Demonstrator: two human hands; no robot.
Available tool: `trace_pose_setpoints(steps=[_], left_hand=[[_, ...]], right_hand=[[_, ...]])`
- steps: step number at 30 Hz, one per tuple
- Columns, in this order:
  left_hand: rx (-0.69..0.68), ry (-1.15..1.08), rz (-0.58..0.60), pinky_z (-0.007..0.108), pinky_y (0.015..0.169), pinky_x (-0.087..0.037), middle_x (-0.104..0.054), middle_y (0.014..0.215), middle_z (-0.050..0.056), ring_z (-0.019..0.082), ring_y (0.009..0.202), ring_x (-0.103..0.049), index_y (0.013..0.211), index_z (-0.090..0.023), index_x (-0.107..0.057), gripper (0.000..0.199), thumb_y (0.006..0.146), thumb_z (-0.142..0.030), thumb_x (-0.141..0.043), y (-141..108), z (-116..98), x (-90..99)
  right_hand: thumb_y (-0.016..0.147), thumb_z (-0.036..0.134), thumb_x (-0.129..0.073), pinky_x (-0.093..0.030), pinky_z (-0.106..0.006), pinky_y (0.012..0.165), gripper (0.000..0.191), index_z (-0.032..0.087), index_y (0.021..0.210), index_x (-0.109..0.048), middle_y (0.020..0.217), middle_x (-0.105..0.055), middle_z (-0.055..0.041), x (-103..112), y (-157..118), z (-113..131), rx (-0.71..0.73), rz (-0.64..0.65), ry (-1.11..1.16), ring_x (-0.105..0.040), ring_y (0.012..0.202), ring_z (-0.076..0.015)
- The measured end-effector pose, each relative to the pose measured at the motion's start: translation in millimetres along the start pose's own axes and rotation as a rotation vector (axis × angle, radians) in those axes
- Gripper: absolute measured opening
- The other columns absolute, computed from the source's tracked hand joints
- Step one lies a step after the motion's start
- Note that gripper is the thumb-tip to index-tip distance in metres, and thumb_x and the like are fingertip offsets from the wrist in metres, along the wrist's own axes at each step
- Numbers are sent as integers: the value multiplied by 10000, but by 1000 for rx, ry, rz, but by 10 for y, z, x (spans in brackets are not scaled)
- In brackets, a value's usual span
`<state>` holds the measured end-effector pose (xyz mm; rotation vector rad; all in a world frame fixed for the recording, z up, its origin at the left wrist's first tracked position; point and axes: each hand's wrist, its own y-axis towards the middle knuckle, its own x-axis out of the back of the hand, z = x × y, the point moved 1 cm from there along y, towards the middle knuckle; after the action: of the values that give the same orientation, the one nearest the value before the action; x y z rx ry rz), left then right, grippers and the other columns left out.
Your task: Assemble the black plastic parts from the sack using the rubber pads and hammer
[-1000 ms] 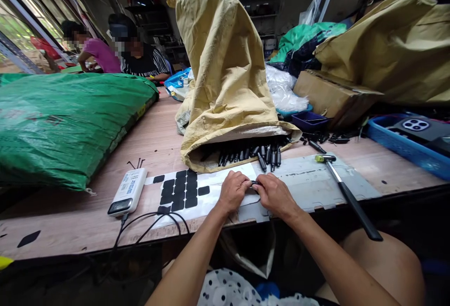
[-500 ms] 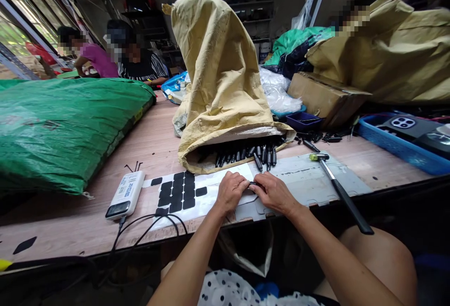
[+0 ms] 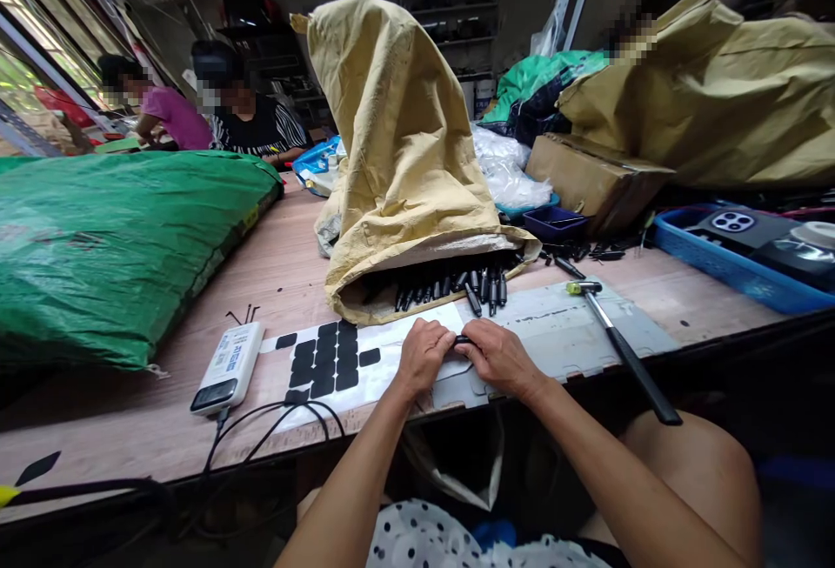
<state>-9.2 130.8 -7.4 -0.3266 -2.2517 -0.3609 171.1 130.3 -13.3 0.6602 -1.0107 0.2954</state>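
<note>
My left hand (image 3: 424,352) and my right hand (image 3: 499,357) meet over the front edge of the table, fingers closed in a pinch. Between them shows a short black cylindrical part (image 3: 463,340), mostly covered by the fingers; both hands grip it. Just beyond, several similar black pen-like parts (image 3: 483,288) spill from the mouth of a tan cloth sack (image 3: 404,150). Under the hands lie a white sheet bearing black rounded-square stickers (image 3: 336,357) and a grey board (image 3: 541,329). Right of my right hand rests a hammer (image 3: 626,352) with a black handle, jutting past the edge.
A green sack (image 3: 123,246) fills the left side. Near it lies a white power bank (image 3: 228,368) with black cables. To the right stand a blue tray (image 3: 737,265) holding a phone, a cardboard box (image 3: 587,181) and a small dark-blue bin (image 3: 554,223). Two people sit behind at left, another at right.
The whole view has shifted slightly, with the scene a little further left. Both hands stay together on the black part, with only slight movement of the fingers.
</note>
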Motion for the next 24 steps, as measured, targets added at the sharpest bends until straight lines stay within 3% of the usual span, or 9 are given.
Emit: trace_pose_setpoints(steps=[4, 7, 9, 12, 15, 17, 20, 22, 24], left_hand=[[24, -5, -7, 352, 833, -361, -599, 785, 15, 192, 839, -475, 697, -205, -572, 410, 1023, -355, -373, -17, -23, 6], [39, -30, -29, 352, 849, -375, -631, 812, 20, 195, 856, -493, 747, -207, -620, 410, 1027, -367, -367, -10, -12, -4], [48, -58, -60, 349, 866, -389, -654, 852, 24, 198, 884, -511, 792, -209, -648, 384, 1020, -379, -390, 7, 5, -1], [29, -145, -138, 350, 908, -417, -673, 948, 39, 210, 956, -545, 907, -215, -678, 288, 993, -383, -460, -17, -42, 39], [-54, -215, -183, 364, 922, -438, -679, 1006, 72, 231, 991, -572, 1003, -217, -687, 278, 989, -408, -485, -226, -266, 74], [-151, -245, -89, 363, 900, -449, -695, 989, 85, 232, 951, -595, 1049, -223, -693, 319, 1005, -443, -467, -480, -466, 18], [-302, -197, 301, 354, 875, -459, -720, 910, 70, 223, 873, -628, 1120, -261, -706, 336, 988, -497, -506, -902, -616, -262], [-194, -132, 454, 353, 884, -471, -740, 931, 70, 234, 909, -654, 1110, -273, -718, 335, 967, -513, -532, -1101, -505, -513], [110, -117, 503, 341, 900, -497, -749, 1083, 58, 244, 1035, -668, 1164, -296, -700, 334, 976, -485, -499, -1203, -259, -736]], right_hand=[[966, 387, -540, -437, -305, 787, 198, 209, 985, -625, 899, -648, -53, 198, -65, -108, -71, -116, 127, -563, 864, -195], [918, 392, -560, -434, -328, 786, 267, 188, 1072, -638, 894, -638, -64, 335, -147, -419, -341, -387, 57, -558, 836, -209], [889, 375, -544, -420, -348, 780, 281, 177, 1055, -654, 856, -628, -64, 364, -200, -645, -545, -482, -27, -544, 808, -220], [865, 345, -515, -404, -349, 757, 273, 177, 1003, -682, 841, -627, -63, 339, -241, -842, -681, -455, -51, -534, 791, -220], [866, 317, -511, -395, -346, 765, 241, 190, 936, -704, 890, -633, -73, 304, -246, -854, -645, -404, -91, -534, 825, -220], [868, 302, -517, -394, -346, 776, 225, 195, 912, -710, 902, -633, -74, 290, -250, -831, -629, -388, -113, -530, 834, -220], [875, 290, -522, -391, -350, 785, 216, 198, 908, -715, 900, -629, -73, 275, -260, -823, -631, -373, -139, -522, 837, -223], [879, 282, -520, -386, -353, 785, 214, 199, 907, -715, 900, -626, -76, 265, -266, -832, -627, -364, -163, -517, 848, -229], [881, 274, -515, -382, -353, 781, 212, 197, 907, -712, 898, -624, -78, 255, -270, -840, -617, -367, -176, -516, 856, -232]])
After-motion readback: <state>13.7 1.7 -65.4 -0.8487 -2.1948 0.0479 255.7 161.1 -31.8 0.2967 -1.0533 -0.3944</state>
